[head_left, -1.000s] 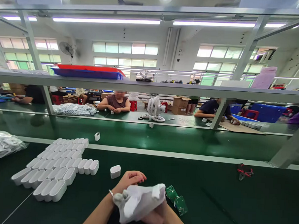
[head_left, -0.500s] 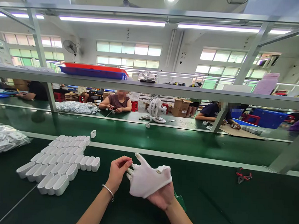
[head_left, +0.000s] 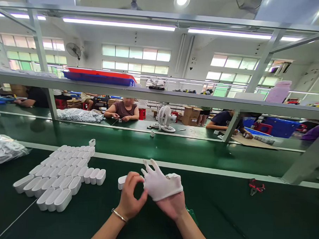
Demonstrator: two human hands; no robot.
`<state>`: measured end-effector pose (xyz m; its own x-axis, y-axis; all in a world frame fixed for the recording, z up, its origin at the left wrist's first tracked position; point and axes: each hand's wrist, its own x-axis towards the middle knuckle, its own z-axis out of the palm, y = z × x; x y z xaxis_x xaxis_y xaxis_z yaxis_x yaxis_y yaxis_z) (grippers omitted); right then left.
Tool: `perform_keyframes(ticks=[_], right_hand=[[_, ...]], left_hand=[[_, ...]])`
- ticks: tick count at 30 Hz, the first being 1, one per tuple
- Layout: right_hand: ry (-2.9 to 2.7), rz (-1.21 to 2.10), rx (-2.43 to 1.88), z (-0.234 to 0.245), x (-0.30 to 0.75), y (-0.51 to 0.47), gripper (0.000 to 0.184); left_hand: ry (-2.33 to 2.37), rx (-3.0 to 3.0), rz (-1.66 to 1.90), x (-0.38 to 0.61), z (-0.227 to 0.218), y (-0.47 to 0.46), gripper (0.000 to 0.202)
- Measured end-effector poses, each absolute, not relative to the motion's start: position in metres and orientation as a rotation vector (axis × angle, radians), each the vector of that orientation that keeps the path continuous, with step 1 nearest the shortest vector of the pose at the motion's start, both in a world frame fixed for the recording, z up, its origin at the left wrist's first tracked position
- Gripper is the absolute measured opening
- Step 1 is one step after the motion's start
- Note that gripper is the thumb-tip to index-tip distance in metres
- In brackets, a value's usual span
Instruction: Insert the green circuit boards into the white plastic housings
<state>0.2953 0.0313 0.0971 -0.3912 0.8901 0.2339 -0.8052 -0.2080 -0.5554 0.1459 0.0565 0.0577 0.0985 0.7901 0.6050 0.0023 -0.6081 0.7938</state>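
A white work glove (head_left: 159, 184) is partly on my right hand (head_left: 171, 203); its cuff is bunched near the thumb and my bare palm heel shows below. The gloved fingers are spread, holding nothing. My left hand (head_left: 132, 197), bare with a bracelet on the wrist, pinches the glove's edge by the finger side, thumb and forefinger curled into a ring. Just behind the left hand, a white oval case (head_left: 122, 182) is partly hidden. Left of it stand rows of white oval cases (head_left: 62, 199), open at the top.
Red-handled pliers (head_left: 256, 187) lie at the right. A clear bag of parts (head_left: 5, 149) sits at far left. Small white pieces (head_left: 92, 142) are on the green belt (head_left: 174, 148). People work across it, near a white fan (head_left: 165, 117). A metal shelf (head_left: 189, 98) spans overhead.
My left hand has moved slightly right and down along the glove, uncovering a white case behind it. The gloved fingers are more spread. Small pieces on the belt have shifted left.
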Motion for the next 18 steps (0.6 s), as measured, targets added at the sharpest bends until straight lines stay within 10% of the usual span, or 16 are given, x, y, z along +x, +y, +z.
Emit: perform_keyframes(ticks=[5, 18], right_hand=[[-0.764, 1.726, -0.299, 0.094, 0.296, 0.034, 0.056], [-0.894, 1.496, -0.549, 0.071, 0.297, 0.039, 0.048]], left_hand=[[0.691, 1.985, 1.134, 0.168, 0.043, 0.043, 0.021], [0.652, 1.981, 1.387, 0.177, 0.032, 0.048, 0.02]])
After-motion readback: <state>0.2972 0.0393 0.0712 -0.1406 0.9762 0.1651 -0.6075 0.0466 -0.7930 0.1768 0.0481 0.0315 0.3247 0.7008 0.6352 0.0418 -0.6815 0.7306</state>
